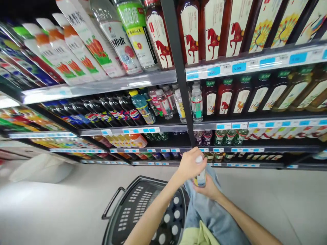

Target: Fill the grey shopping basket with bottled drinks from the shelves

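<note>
A small clear bottle with a white cap and a partly yellow label is between my hands, just above my knee. My left hand is closed round its upper part, close below the cap. Lower down, my right hand grips the bottle near its base. The fingers hide much of the label. On the floor to the left stands a black shopping basket, and several white-capped bottles are upright in its right part.
Ahead are shelves of drinks, with price tags along the shelf edge. A dark upright post divides them. Small bottles flank the post on the middle shelf. The basket's handle sticks out left. A pale, bulky object lies on the floor at left.
</note>
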A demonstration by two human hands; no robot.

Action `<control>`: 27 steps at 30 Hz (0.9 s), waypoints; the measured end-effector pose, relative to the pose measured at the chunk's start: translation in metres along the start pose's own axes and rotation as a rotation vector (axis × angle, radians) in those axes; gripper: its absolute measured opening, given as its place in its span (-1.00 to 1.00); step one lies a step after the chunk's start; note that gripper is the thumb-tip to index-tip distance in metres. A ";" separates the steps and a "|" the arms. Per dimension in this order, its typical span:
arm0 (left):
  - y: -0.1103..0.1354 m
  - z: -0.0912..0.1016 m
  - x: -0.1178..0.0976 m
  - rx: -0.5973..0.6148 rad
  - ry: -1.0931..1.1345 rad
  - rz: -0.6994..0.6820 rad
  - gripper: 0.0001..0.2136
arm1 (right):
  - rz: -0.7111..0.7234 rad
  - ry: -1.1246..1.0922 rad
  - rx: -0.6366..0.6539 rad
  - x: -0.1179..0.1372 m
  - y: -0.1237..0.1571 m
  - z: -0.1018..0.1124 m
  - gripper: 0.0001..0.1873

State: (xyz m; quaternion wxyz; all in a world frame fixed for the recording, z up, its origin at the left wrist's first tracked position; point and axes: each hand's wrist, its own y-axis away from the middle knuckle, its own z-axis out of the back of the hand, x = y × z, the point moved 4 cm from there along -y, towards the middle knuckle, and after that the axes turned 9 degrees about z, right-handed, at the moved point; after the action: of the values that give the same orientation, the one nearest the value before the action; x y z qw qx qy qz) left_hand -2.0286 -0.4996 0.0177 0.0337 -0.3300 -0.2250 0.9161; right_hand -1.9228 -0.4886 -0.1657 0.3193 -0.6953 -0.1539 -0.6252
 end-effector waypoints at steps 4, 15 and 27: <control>-0.012 -0.017 0.014 -0.067 0.297 0.225 -0.86 | -0.138 -0.093 0.071 -0.004 0.006 0.004 -0.34; -0.003 -0.063 0.043 -0.053 1.001 0.519 -0.58 | -0.213 -0.309 0.035 -0.028 0.014 0.016 -0.15; -0.007 -0.063 0.054 -0.149 0.905 0.596 -0.59 | -0.093 -0.511 0.012 -0.024 0.005 0.012 -0.28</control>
State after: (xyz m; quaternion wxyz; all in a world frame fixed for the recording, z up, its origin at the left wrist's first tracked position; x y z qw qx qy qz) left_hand -2.0324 -0.4573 -0.0541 -0.1574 -0.7421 -0.1493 0.6343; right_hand -1.9149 -0.4806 -0.1900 0.2452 -0.8209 -0.2652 -0.4424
